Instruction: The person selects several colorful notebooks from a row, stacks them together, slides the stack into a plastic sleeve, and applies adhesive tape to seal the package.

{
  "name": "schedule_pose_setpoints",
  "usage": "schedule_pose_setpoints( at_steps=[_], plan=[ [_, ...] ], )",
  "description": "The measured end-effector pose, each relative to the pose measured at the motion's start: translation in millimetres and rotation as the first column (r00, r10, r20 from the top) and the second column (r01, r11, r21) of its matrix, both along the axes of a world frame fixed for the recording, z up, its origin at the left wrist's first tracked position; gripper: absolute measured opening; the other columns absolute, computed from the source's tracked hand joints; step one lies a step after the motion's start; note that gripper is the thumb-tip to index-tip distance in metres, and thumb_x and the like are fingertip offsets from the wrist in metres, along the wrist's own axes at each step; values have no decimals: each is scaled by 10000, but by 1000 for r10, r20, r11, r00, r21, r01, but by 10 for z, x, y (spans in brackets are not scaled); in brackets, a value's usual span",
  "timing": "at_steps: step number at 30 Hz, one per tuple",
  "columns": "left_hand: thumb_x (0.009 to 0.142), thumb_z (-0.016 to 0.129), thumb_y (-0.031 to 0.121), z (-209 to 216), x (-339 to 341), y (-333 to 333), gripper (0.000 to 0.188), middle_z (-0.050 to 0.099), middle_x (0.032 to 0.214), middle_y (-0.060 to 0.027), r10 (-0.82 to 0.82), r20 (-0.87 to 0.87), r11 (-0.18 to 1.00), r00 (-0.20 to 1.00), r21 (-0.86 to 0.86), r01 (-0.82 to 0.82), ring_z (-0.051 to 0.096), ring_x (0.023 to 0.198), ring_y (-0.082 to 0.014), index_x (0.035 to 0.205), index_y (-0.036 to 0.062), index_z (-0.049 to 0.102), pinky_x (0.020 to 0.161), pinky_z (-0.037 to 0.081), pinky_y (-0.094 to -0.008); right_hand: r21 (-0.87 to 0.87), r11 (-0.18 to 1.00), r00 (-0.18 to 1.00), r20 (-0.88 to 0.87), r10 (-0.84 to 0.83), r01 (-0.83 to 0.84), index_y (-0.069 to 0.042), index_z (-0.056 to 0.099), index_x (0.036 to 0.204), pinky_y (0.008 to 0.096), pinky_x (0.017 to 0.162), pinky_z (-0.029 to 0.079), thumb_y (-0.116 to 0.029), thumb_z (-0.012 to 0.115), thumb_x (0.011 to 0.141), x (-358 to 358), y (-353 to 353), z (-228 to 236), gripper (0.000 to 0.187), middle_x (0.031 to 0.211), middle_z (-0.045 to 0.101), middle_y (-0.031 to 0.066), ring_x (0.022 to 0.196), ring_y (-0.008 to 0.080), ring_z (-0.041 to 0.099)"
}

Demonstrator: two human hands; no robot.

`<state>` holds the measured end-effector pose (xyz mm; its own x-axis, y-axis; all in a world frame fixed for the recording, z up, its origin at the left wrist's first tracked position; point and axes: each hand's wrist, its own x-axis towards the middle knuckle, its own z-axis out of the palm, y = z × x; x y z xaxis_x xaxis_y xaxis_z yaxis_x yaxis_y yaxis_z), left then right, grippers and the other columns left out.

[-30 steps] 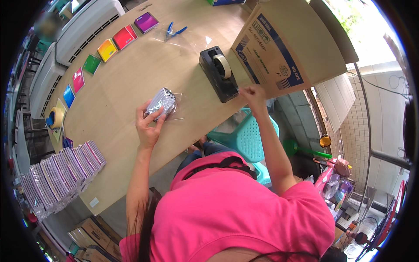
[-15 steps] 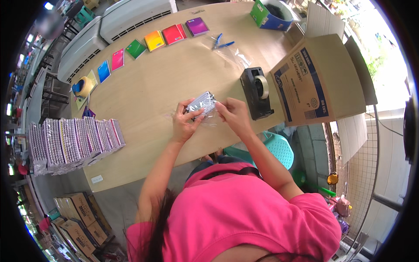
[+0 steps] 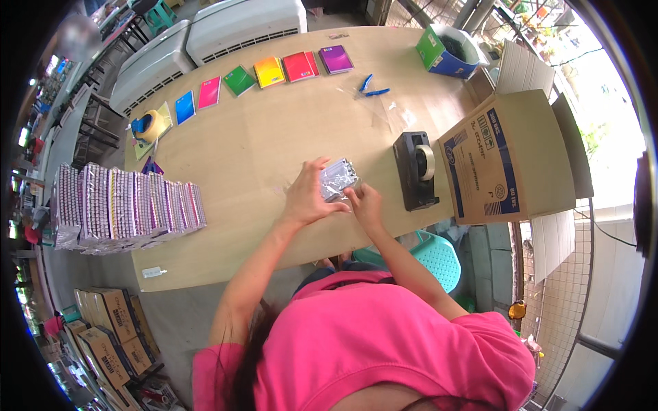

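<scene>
A small grey-silver pack [image 3: 337, 179] in shiny clear plastic is between my hands, low over the table's near side. What is inside the plastic cannot be made out. My left hand [image 3: 306, 197] holds the pack from the left, its fingers at the far-left edge and its thumb stretched along the near edge. At the near-right corner my right hand [image 3: 366, 205] pinches the wrapping between thumb and forefinger. To the right stands a black tape dispenser [image 3: 410, 179] with a roll of tape [image 3: 426, 163].
Coloured notebooks [image 3: 239, 81] form an arc across the far table [image 3: 253, 144]. Blue-handled pliers [image 3: 372, 87] lie beside clear plastic. An open cardboard box [image 3: 528, 164] and a green-blue box [image 3: 439, 58] stand right. Stacked spiral notebooks [image 3: 130, 212] and a tape roll [image 3: 152, 127] are left.
My right hand has gone from the pack's right side to its near-right corner. My left fingers have shifted off the pack's top to its left edge. The whole view has tilted slightly.
</scene>
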<state>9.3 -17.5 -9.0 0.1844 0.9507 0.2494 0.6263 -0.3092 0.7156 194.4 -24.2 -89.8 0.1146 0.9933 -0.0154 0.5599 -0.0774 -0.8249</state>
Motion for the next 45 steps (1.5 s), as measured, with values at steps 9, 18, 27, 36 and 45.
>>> schedule_pose_setpoints(
  at_steps=[9,18,27,36,45],
  plan=[
    [679,897,199,-32,-115,-110,1112,473,1377,-107,36,779,980,626,-151,132,515,1259,-257,1541,105,201,1077,429,-394,-28,937,153,-988,27,-348,-24,489,1316,339,958,503,-199,801,813,-131,-99,349,618,1185,633,105,1092,211,619],
    [671,880,280,-867,-166,-192,1118,293,1509,-185,-50,429,997,902,76,19,327,1402,-323,1538,130,191,1130,329,-482,134,805,755,-287,590,-578,-80,488,1327,422,1072,416,-41,851,617,42,397,274,798,1331,539,138,1284,272,501],
    [595,901,356,326,-775,33,1176,178,1554,-216,-169,-285,872,943,403,278,245,1437,-364,1533,195,210,1176,199,-528,467,688,728,-127,674,-556,-149,417,1418,523,1153,258,-314,897,611,478,631,910,953,1525,356,116,1434,326,308],
    [589,940,192,-855,-246,-169,1285,262,1486,-178,185,477,979,859,-12,-203,301,1404,-313,1519,47,65,1163,278,-446,207,766,461,-693,554,-609,-63,240,1520,389,1164,263,-398,960,520,-106,633,-101,1277,1532,312,166,1419,285,316],
    [610,949,259,-662,-156,-180,1053,465,1309,-91,54,677,993,734,-115,33,500,1225,-217,1409,44,297,1041,433,-376,306,747,477,-615,628,-589,-38,312,1480,383,1060,379,-438,951,541,-179,387,246,1204,1303,484,132,1264,264,455]
  ],
)
